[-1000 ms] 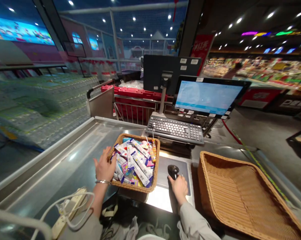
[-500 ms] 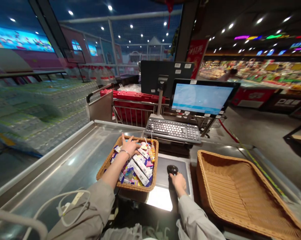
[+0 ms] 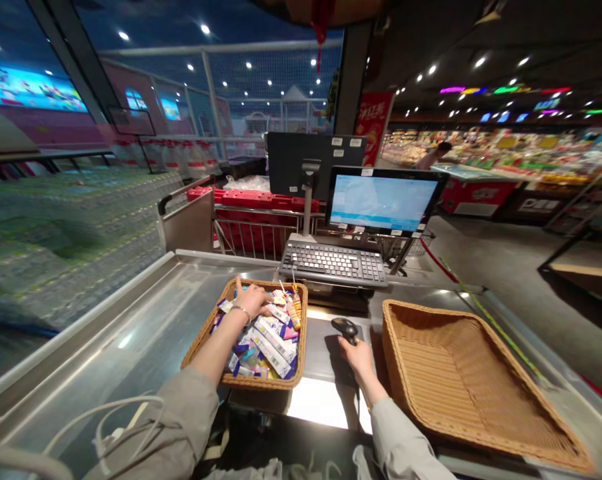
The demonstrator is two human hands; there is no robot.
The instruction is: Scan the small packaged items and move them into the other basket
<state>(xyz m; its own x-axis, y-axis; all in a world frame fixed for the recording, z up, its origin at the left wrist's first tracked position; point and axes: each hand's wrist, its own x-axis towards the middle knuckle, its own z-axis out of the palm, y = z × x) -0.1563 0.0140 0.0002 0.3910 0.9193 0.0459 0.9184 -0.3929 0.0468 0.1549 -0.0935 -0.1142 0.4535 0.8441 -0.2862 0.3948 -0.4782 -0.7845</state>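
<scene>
A woven wicker basket (image 3: 201, 353) sits on the steel counter, filled with several small, colourful wrapped packets (image 3: 268, 347). My left hand (image 3: 251, 300) rests on the packets at the far side of the basket, thumb and fingers apart, with a bracelet on the wrist. To the right, my right hand (image 3: 361, 360) grips a black handheld barcode scanner (image 3: 345, 329) over a dark scanner plate (image 3: 325, 347). Part of the scanner lies hidden behind my fingers.
A large wicker tray (image 3: 395, 353) stands right of my right hand. Behind the plate are a keyboard (image 3: 333, 262) and a monitor (image 3: 381, 202). White cables (image 3: 115, 427) lie at lower left. A red-trimmed cart (image 3: 251, 227) stands beyond the counter.
My left hand has moved from the basket's left rim onto the packets at its far side. The whole view has swung, shifting the scene left, and my right hand still grips the scanner.
</scene>
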